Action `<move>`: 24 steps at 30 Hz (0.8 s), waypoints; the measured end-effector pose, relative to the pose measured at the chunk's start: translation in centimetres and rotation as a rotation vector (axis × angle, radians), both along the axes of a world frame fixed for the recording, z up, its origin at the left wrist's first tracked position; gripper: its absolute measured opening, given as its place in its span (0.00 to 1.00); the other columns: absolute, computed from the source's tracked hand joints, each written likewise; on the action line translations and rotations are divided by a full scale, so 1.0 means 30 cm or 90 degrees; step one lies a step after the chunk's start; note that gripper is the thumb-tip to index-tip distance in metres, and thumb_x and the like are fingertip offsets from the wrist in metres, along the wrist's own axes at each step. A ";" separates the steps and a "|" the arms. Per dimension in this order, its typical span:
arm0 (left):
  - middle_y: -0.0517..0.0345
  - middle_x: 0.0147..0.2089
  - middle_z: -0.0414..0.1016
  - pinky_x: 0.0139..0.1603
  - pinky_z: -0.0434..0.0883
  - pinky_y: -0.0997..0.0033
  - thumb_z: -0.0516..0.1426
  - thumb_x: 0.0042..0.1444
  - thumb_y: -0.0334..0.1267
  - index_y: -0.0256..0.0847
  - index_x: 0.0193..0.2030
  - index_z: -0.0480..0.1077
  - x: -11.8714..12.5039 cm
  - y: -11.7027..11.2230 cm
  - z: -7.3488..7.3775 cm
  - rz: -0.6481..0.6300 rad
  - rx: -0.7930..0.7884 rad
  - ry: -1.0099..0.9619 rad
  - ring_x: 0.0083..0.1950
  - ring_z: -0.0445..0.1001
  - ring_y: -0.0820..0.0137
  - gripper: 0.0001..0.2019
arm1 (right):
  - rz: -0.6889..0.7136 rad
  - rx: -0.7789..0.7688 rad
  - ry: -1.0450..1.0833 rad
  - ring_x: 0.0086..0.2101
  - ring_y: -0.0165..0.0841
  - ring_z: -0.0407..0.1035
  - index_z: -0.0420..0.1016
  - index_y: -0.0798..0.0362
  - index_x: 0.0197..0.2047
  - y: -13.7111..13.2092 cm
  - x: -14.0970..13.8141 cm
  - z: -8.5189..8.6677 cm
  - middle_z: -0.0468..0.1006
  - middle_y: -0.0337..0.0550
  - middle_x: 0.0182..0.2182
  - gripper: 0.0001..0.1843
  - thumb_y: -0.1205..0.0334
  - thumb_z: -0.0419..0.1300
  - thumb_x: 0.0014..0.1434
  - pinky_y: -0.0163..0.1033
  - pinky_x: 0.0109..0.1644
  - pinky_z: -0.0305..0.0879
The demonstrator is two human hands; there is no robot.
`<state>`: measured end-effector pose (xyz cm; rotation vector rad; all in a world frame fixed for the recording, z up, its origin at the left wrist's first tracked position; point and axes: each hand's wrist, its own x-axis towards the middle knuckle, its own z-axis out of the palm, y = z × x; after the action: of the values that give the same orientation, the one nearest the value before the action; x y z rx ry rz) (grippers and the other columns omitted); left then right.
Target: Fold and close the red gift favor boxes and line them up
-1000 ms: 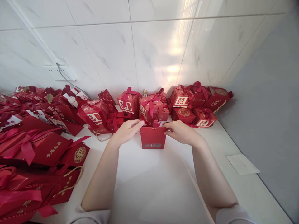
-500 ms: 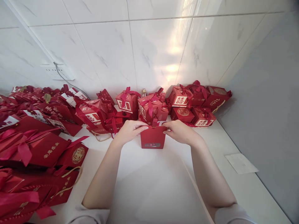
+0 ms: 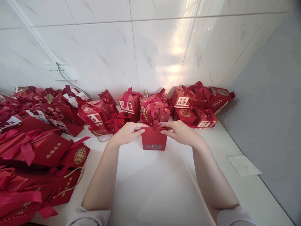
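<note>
A red gift box (image 3: 154, 138) with a small clear window low on its front stands upright on the white table, in the middle of the view. At its top left edge, my left hand (image 3: 128, 133) pinches the card between thumb and fingers. My right hand (image 3: 180, 133) grips the top edge from the other side, its thumb across the front. A red ribbon (image 3: 155, 124) sticks up at the top between both hands. Just behind stands a red box with a bow (image 3: 151, 108). The far sides of my fingers are partly hidden.
Many red boxes and bags (image 3: 37, 150) crowd the left side. More ribboned boxes (image 3: 185, 102) are stacked along the tiled wall (image 3: 105, 47). A white paper (image 3: 244, 165) lies at the right edge, beside a grey panel (image 3: 270, 103). A wall socket (image 3: 62, 73) has a cable.
My right hand has slid slightly inward along the box's top edge, and my left hand has shifted a little outward. The box stays in place; the whole view has moved slightly.
</note>
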<state>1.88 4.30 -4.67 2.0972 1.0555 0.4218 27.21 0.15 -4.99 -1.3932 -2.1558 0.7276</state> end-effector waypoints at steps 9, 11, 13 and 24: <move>0.56 0.44 0.81 0.42 0.72 0.69 0.54 0.58 0.45 0.43 0.53 0.74 0.013 -0.047 0.047 0.002 -0.016 0.003 0.42 0.77 0.64 0.19 | 0.004 0.121 0.132 0.34 0.30 0.73 0.76 0.50 0.41 0.000 -0.074 -0.012 0.81 0.36 0.36 0.05 0.64 0.58 0.63 0.35 0.38 0.68; 0.55 0.43 0.80 0.42 0.72 0.68 0.54 0.58 0.47 0.43 0.54 0.73 0.005 -0.055 0.061 0.010 -0.012 0.014 0.41 0.77 0.64 0.20 | 0.007 0.128 0.145 0.33 0.30 0.73 0.77 0.50 0.40 -0.008 -0.077 -0.007 0.81 0.36 0.35 0.06 0.63 0.57 0.65 0.34 0.37 0.67; 0.55 0.41 0.80 0.40 0.71 0.69 0.55 0.57 0.49 0.43 0.54 0.73 -0.014 -0.063 0.077 0.026 -0.005 0.065 0.40 0.77 0.64 0.21 | 0.017 0.108 0.175 0.35 0.30 0.74 0.76 0.49 0.43 -0.018 -0.078 0.000 0.81 0.37 0.37 0.07 0.60 0.56 0.66 0.34 0.38 0.68; 0.53 0.54 0.75 0.50 0.70 0.66 0.54 0.57 0.56 0.48 0.62 0.63 -0.138 -0.195 0.107 0.118 -0.027 0.218 0.55 0.73 0.61 0.28 | 0.072 0.045 -0.012 0.32 0.36 0.73 0.72 0.47 0.49 -0.052 -0.144 -0.029 0.79 0.39 0.33 0.14 0.53 0.61 0.62 0.38 0.34 0.65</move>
<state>-2.26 -1.55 -1.44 2.0867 1.4505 0.1256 22.88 -1.41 -5.86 -1.2549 -2.2674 0.6748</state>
